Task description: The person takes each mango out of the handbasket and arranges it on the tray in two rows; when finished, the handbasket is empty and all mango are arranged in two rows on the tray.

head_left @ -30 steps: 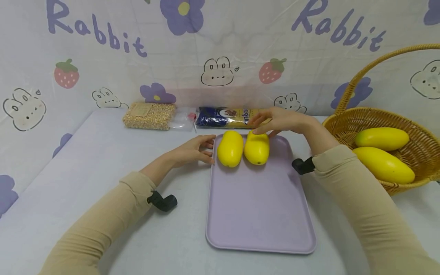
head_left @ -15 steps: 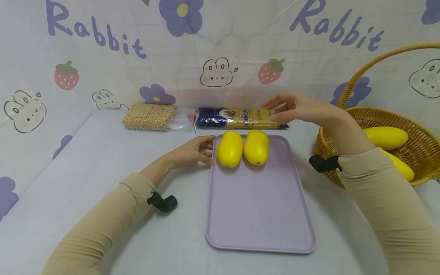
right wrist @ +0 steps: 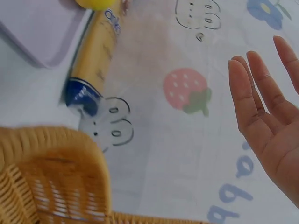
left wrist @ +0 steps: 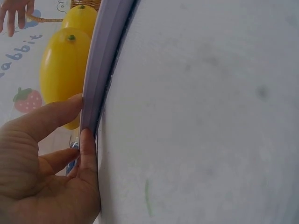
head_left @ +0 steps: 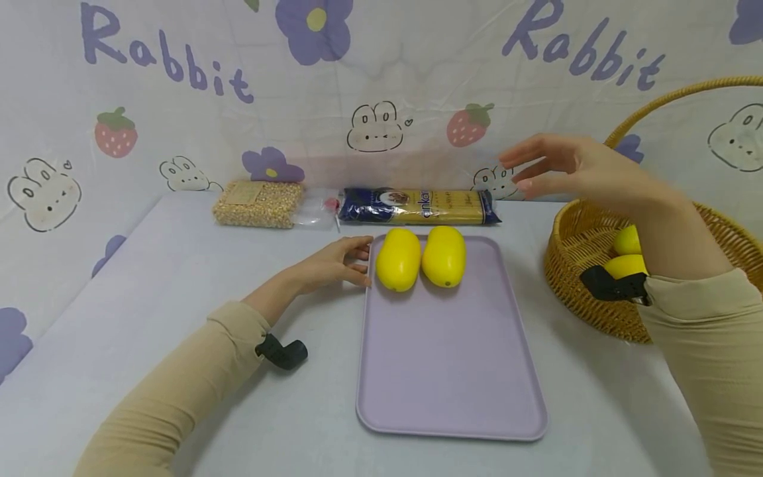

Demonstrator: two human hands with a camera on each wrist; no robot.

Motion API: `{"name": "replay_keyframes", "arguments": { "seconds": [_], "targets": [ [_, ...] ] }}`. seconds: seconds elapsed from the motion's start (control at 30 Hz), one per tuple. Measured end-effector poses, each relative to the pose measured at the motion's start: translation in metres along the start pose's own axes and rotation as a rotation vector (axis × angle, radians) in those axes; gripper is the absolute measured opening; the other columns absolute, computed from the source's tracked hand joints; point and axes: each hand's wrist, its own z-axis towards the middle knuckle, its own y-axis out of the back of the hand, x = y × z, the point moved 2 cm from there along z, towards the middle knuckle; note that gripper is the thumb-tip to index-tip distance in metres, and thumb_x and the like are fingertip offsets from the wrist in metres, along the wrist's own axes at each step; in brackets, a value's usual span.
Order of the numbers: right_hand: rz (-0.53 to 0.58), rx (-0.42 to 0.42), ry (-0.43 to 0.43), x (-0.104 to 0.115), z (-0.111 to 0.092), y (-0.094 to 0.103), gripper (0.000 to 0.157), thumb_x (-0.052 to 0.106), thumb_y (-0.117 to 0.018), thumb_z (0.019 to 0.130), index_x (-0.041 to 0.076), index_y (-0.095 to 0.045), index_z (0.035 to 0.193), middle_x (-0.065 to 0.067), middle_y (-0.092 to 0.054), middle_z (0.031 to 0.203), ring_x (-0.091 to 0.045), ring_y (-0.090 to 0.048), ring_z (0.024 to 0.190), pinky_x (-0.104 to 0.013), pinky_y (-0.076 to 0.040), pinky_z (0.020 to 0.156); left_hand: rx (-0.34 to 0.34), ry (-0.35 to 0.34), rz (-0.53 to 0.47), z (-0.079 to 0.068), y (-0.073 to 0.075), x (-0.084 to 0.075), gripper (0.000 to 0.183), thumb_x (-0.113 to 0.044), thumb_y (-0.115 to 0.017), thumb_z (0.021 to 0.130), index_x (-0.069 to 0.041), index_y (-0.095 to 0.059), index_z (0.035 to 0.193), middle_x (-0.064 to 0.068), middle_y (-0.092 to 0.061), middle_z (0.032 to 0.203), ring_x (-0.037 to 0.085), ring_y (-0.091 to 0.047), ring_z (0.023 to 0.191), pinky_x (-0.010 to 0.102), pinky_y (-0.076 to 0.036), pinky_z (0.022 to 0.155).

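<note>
Two smooth, oblong yellow fruits that look like melons, a left melon [head_left: 399, 259] and a right melon [head_left: 444, 257], lie side by side at the far end of a pale purple tray [head_left: 451, 364]. My left hand [head_left: 330, 266] rests at the tray's far left edge. In the left wrist view, its thumb and fingertips touch the outside of the rim. My right hand [head_left: 596, 169] is raised, holding nothing, with fingers spread loosely. It hovers over the far left side of a wicker basket [head_left: 563, 265]. More yellow fruits [head_left: 626, 265] sit inside the basket, partly hidden by my right forearm.
Behind the tray lies a blue and yellow spaghetti packet [head_left: 441, 207]. Left of it is a clear bag of yellowish kernels [head_left: 259, 203]. A printed cloth [head_left: 381, 79] hangs at the back. The basket's tall handle [head_left: 661, 103] arches up at the right.
My right hand has left the right melon and moved right and upward to above the basket. My left hand stays at the tray edge, and both melons keep their places.
</note>
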Motion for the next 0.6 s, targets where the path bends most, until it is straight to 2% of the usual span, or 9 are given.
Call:
{"name": "replay_keyframes", "arguments": {
  "seconds": [0.03,0.13,0.27,0.37,0.6],
  "targets": [
    [-0.001,-0.01,-0.002,-0.001,-0.003,0.002,0.048,0.033,-0.064,0.095,0.03,-0.05,0.141,0.011,-0.053,0.142,0.001,-0.055,0.118,-0.058,-0.04,0.11,0.002,-0.001,0.001,0.0,0.0,0.0,0.091,-0.001,-0.071,0.085,-0.004,-0.017,0.158,0.021,-0.033,0.155,0.038,-0.044,0.14,0.043,-0.041,0.12],
    [-0.017,-0.044,0.001,-0.005,-0.01,0.009,0.048,0.031,-0.064,0.095,0.03,-0.05,0.141,0.012,-0.054,0.141,0.002,-0.055,0.117,-0.038,-0.045,0.107,0.007,-0.004,0.002,0.0,0.0,0.0,0.09,-0.002,-0.07,0.085,-0.005,-0.017,0.158,0.021,-0.033,0.156,0.038,-0.044,0.141,0.043,-0.041,0.12],
    [0.004,-0.091,0.023,-0.014,-0.017,0.02,0.046,0.026,-0.063,0.096,0.026,-0.052,0.141,0.014,-0.055,0.139,0.002,-0.057,0.115,-0.01,-0.049,0.086,0.01,-0.006,0.003,0.0,0.0,0.001,0.09,-0.002,-0.07,0.085,-0.005,-0.017,0.158,0.021,-0.032,0.156,0.038,-0.043,0.141,0.043,-0.041,0.12],
    [0.031,-0.125,0.036,-0.024,-0.022,0.028,0.046,0.022,-0.063,0.096,0.022,-0.052,0.141,0.014,-0.055,0.137,0.002,-0.059,0.112,-0.006,-0.051,0.083,0.011,-0.006,0.001,0.0,0.0,0.001,0.09,-0.002,-0.07,0.085,-0.005,-0.017,0.158,0.021,-0.032,0.156,0.038,-0.043,0.141,0.043,-0.041,0.12],
    [0.028,-0.177,-0.049,-0.053,-0.027,0.043,0.047,0.025,-0.061,0.097,0.026,-0.049,0.143,0.022,-0.055,0.129,0.003,-0.058,0.105,-0.004,-0.046,0.079,0.009,-0.003,-0.011,-0.001,0.001,0.0,0.09,-0.001,-0.07,0.085,-0.005,-0.017,0.158,0.021,-0.032,0.156,0.038,-0.043,0.141,0.043,-0.04,0.12]
  ]
}}
